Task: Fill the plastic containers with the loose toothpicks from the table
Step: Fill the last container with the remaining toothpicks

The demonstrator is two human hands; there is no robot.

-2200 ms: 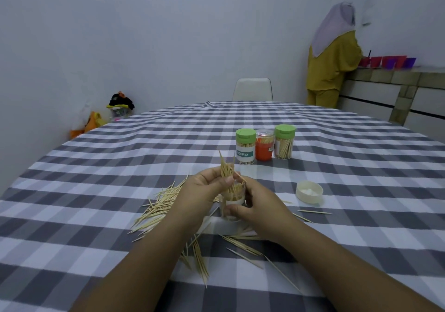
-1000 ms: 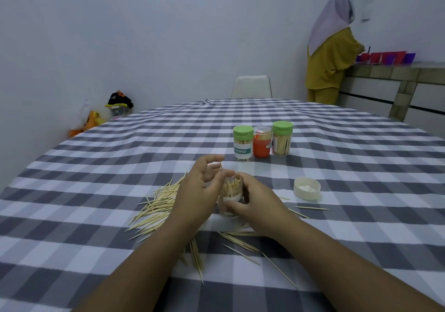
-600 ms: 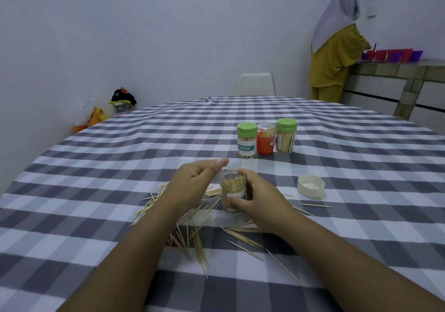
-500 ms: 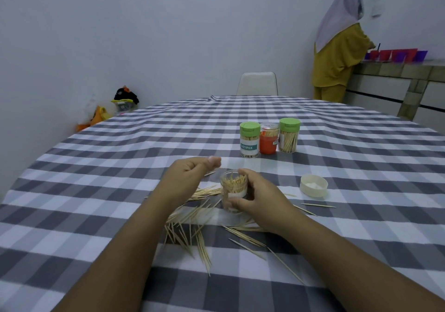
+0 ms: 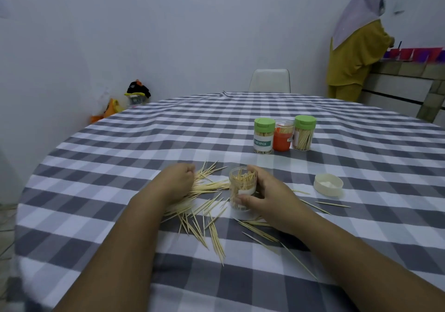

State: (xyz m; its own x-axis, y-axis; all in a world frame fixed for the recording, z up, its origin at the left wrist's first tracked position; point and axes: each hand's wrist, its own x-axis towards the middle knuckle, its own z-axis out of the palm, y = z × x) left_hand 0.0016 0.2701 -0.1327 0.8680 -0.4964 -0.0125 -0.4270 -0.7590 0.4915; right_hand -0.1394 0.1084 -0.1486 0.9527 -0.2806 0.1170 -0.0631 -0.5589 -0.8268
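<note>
A small clear plastic container (image 5: 242, 186) stands upright on the checked tablecloth, partly filled with toothpicks. My right hand (image 5: 267, 196) grips it from the right side, thumb across its front. My left hand (image 5: 177, 181) lies on the pile of loose toothpicks (image 5: 204, 189) to the container's left, fingers curled down onto them. More loose toothpicks (image 5: 212, 230) are scattered in front of the container and under my right forearm. The container's cream lid (image 5: 328, 184) lies open side up to the right.
Three filled containers stand further back: a green-lidded labelled one (image 5: 263, 136), an orange one (image 5: 283, 135) and a second green-lidded one (image 5: 304, 133). A white chair (image 5: 269, 80) is at the table's far side. A person in yellow (image 5: 354, 47) stands at a counter, back right.
My left hand let go of a bundle of toothpicks into the container, then moved left and down onto the loose pile. My right hand kept holding the container.
</note>
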